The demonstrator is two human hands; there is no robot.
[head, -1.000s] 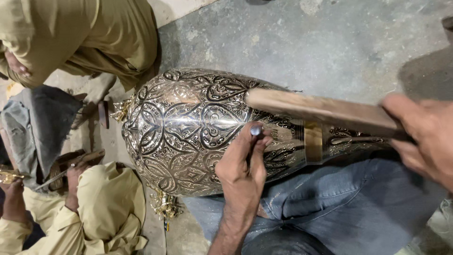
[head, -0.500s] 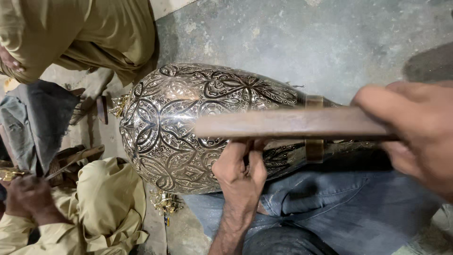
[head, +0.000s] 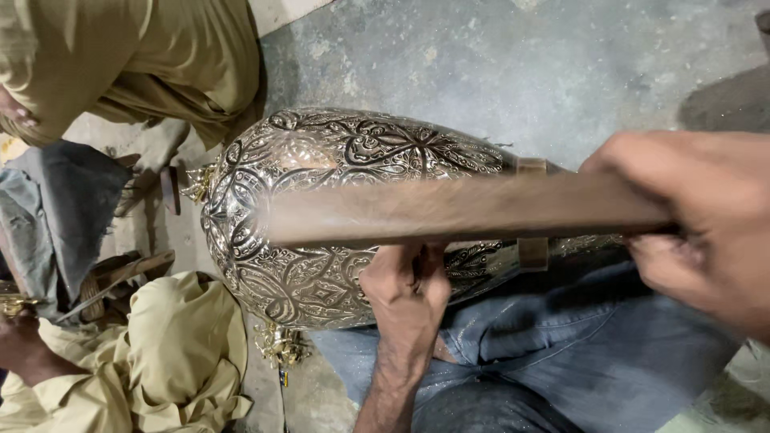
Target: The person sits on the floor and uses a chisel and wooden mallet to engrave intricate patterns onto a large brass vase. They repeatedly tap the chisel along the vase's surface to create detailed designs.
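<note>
Right hand (head: 706, 224) grips wooden stick (head: 457, 210); left hand (head: 405, 293) on engraved metal vase (head: 321, 200).

a large silver metal vase (head: 321, 216), engraved all over with floral and leaf patterns, lies on its side across a lap in blue jeans, its rounded body pointing left. a blurred wooden stick (head: 449, 210) crosses above it, running left to right.
</note>
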